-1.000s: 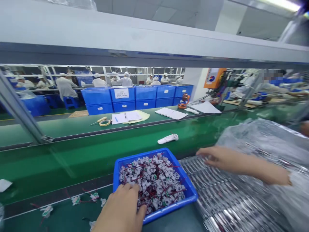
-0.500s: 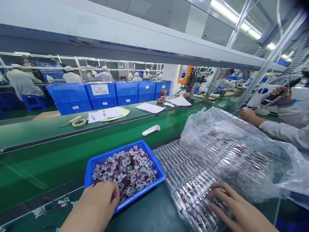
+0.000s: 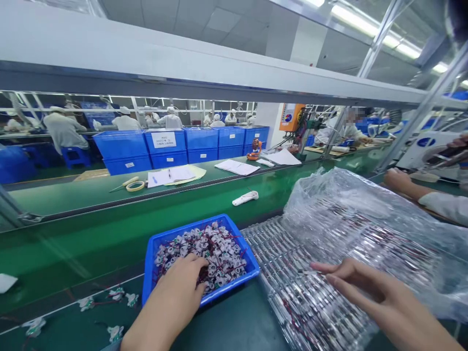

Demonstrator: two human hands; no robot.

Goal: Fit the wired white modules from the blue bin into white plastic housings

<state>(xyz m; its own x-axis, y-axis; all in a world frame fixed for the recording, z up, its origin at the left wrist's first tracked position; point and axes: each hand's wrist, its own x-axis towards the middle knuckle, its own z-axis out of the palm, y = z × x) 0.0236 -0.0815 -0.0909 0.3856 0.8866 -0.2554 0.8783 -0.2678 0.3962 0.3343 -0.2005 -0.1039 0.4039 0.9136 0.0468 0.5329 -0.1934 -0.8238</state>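
I judge the step as picking: left hand [image 3: 179, 282], grip hidden, reaches among white parts [image 3: 221, 248]; right hand [image 3: 393, 295] apparently pinches a slim piece [image 3: 307, 272], calling for steady lifting.

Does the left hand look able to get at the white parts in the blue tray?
Probably yes: the left hand reaches over the rim of the blue tray to the white parts, and no cover lies on them. The right hand is apart, over the slender metal pieces.
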